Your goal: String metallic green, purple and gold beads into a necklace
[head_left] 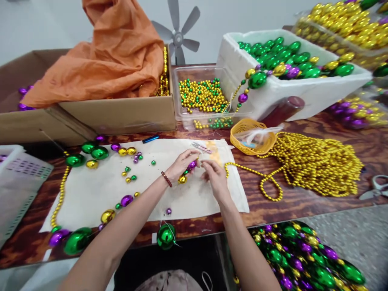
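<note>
My left hand (183, 163), with a beaded bracelet at its wrist, is closed around a short string of beads (191, 165) in purple, green and gold. Fingertips of my right hand (214, 174) are pinched together just beside it; what they hold is too small to make out. Both hands are over a white cloth (151, 194). Behind them lies a small pair of snips (201, 148). To the right, the end of a gold bead chain (242, 166) lies close to my right hand. Loose small beads (129, 179) are scattered left of my hands.
A long bead necklace (62, 186) curves along the cloth's left side. Behind stand a cardboard box (121, 117), a clear bead tub (178, 93) and a foam box (257, 97). Rightward are an orange basket (266, 146), piled gold chains (321, 165) and scissors (377, 188).
</note>
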`<state>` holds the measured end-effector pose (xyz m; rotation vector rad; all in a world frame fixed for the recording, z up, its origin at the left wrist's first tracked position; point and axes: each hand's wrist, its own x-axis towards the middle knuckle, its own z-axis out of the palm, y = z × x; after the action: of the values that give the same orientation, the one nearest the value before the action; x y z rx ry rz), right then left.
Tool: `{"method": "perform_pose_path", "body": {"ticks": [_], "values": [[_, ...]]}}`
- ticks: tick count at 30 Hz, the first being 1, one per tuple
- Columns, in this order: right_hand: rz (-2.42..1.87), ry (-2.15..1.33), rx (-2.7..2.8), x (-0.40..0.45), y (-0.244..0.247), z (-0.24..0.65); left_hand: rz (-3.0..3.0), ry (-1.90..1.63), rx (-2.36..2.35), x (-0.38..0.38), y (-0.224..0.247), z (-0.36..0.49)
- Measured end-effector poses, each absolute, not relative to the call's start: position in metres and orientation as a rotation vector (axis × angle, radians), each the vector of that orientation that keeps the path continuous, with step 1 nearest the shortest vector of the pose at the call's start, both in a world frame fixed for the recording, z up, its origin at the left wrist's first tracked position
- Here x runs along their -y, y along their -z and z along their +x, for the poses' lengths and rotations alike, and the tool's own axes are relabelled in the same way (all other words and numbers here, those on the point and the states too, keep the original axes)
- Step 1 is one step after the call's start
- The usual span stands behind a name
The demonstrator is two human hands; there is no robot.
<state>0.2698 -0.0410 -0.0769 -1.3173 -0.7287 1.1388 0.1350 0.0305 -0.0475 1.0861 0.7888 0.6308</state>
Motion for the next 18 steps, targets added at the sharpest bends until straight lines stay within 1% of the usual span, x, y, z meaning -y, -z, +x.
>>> {"method": "perform_pose_path", "body": {"ticks": [3,7,10,14,16,18], "values": [[-1.192,-1.205,0.691,0.025,0.072,0.281,1.135,-0.502,-0.789,-0.029,0.048,0.14],[-1.121,-1.248,0.666,0.018,0.08,0.277,1.169,-0.443,-0.818,-0.028,0.05,0.143],[-1.143,-1.111,0.634,0.011,0.084,0.284,1.218,-0.419,-0.833,-0.029,0.054,0.14],[-1.15,-0.833,0.365,-0.005,0.08,0.312,1.25,-0.369,-0.821,-0.032,0.062,0.133],[-1.117,-0.869,0.318,-0.008,0.08,0.319,1.22,-0.371,-0.825,-0.034,0.066,0.13],[-1.084,-1.025,0.4,-0.005,0.082,0.315,1.187,-0.384,-0.829,-0.035,0.07,0.129]]}}
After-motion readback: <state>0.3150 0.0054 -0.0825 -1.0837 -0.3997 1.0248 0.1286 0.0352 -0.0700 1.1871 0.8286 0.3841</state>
